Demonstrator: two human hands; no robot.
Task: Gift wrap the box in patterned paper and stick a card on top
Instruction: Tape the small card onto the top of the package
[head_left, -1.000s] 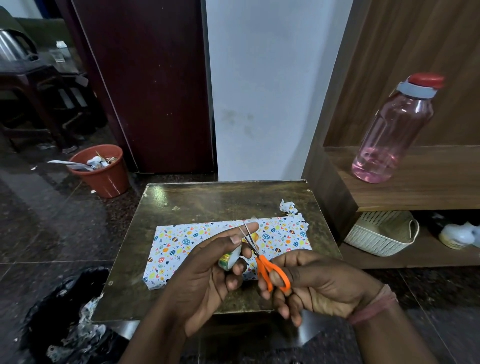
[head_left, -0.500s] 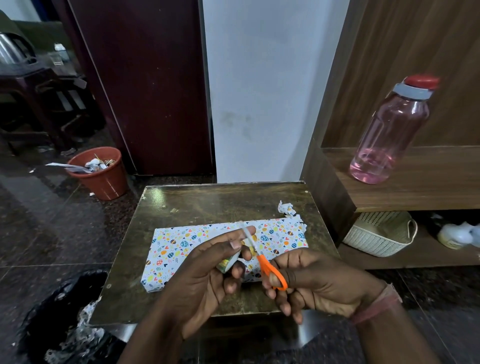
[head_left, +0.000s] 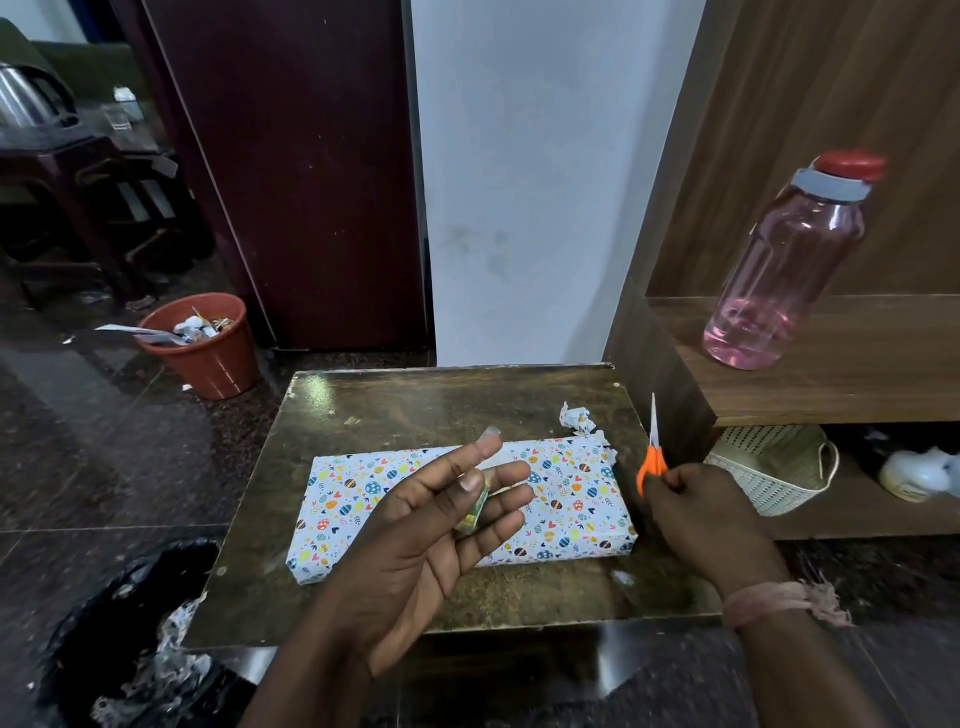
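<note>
Hovering palm-up right over the wrapped box (head_left: 566, 493), which lies long-ways left to right on the table (head_left: 415, 400), the left hand (head_left: 431, 525) pins a tape roll (head_left: 474, 506) under its thumb, fingers mostly straight, a cut strip (head_left: 489, 435) seemingly on one fingertip, while the right hand (head_left: 696, 514) grips the scissors (head_left: 652, 452) beside the box's right end.

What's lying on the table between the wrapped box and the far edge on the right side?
In the head view, a small crumpled paper scrap lies just behind the wrapped box at its far right corner; otherwise the table there looks bare.
</note>
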